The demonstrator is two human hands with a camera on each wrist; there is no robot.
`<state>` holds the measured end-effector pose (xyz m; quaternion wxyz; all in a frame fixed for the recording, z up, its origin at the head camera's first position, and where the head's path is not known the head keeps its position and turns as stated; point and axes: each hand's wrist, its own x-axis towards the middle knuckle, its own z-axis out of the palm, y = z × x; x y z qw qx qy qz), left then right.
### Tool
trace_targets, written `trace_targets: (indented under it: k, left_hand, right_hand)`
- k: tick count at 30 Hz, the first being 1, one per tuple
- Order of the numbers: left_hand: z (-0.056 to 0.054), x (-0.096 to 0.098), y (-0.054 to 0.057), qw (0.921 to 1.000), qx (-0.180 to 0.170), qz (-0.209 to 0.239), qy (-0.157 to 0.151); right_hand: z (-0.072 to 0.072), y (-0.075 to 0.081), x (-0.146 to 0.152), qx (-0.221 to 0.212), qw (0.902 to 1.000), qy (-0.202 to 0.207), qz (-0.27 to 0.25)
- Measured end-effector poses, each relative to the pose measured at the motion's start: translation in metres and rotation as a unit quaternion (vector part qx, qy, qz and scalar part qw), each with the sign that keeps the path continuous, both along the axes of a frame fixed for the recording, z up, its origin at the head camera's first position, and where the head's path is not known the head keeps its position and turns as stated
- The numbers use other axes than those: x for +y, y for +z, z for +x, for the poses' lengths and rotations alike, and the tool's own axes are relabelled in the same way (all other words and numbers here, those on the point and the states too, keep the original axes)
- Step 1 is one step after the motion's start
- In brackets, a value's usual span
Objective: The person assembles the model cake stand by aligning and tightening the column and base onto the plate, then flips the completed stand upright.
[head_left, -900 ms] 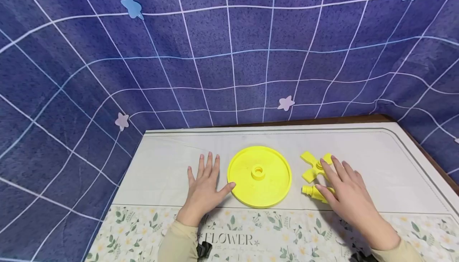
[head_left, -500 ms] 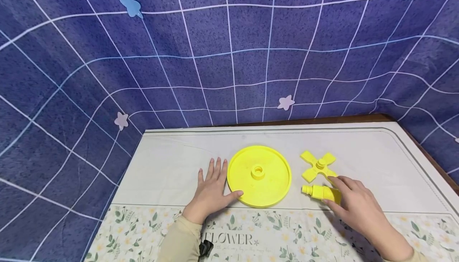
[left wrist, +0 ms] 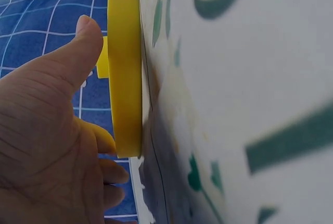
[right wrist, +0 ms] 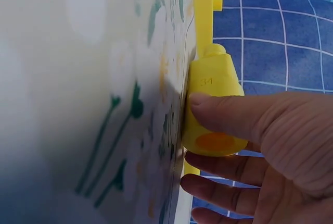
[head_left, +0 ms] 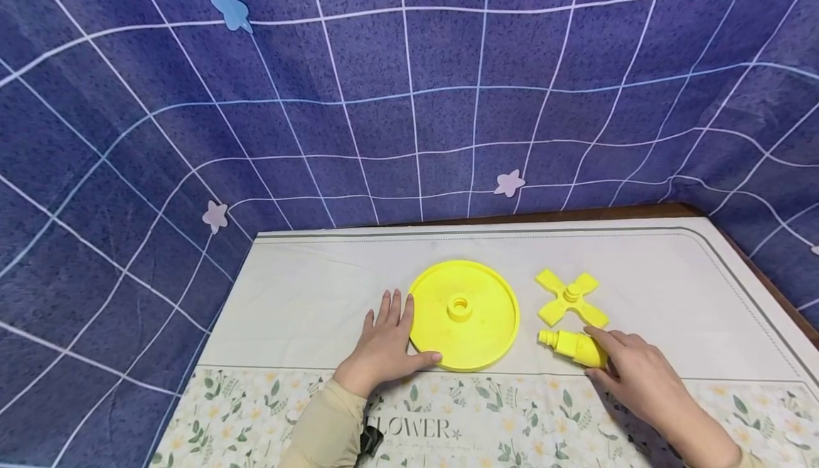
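Observation:
A round yellow disc (head_left: 486, 329) with a raised rim and a central threaded socket lies on the table. My left hand (head_left: 382, 348) is at its left edge, fingers extended alongside and thumb over the near rim. My right hand (head_left: 643, 379) holds the wide end of a yellow bottle-shaped piece (head_left: 569, 345) between thumb and index finger. That piece lies on its side, threaded neck pointing left; the right wrist view shows "34" on its body (right wrist: 210, 75). Just beyond it is a yellow four-armed cross piece (head_left: 571, 296) with a threaded stud standing up.
A white cloth (head_left: 307, 290) with a flowered front strip and the word FLOWER covers the table. Behind hangs a blue curtain (head_left: 358, 126) with a white grid and stars. A brown table edge (head_left: 687, 210) shows at the back right.
My left hand has slid right, up to the disc's rim. My right hand has drawn back from over the cross piece and taken hold of the bottle-shaped piece's wide end.

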<state>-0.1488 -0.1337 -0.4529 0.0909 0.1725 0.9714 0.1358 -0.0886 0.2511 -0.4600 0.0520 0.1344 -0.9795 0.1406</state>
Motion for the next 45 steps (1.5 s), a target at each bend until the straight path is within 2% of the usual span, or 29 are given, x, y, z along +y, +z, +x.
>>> trace_targets:
  k: [9, 16, 19, 28, 32, 39, 45]
  left_hand:
    - [0.000, 0.002, 0.003, 0.9996, -0.024, 0.015, -0.007]
    - [0.001, 0.003, 0.004, 0.9993, -0.028, 0.022, -0.008]
    - [0.001, 0.003, 0.004, 0.9993, -0.030, 0.023, -0.004]
    - [0.001, 0.004, 0.004, 0.9989, -0.032, 0.034, 0.000]
    - [0.001, 0.004, 0.004, 0.9987, -0.036, 0.036, 0.003]
    - [0.000, 0.004, 0.003, 0.9982, -0.043, 0.041, 0.003]
    - [-0.001, 0.004, 0.004, 0.9980, -0.044, 0.044, 0.001]
  right_hand:
    - [-0.001, 0.002, -0.001, -0.011, 0.9997, -0.016, -0.018]
    - [-0.002, 0.007, -0.003, -0.056, 0.9938, -0.042, -0.087]
    - [-0.002, 0.008, -0.003, -0.059, 0.9915, -0.044, -0.107]
    - [0.000, 0.010, -0.005, 0.010, 0.9882, -0.031, -0.150]
    - [-0.002, 0.011, -0.006, 0.039, 0.9873, -0.020, -0.153]
    - [-0.005, 0.013, -0.008, 0.046, 0.9838, -0.016, -0.172]
    - [-0.008, 0.019, -0.013, 0.058, 0.9768, -0.035, -0.203]
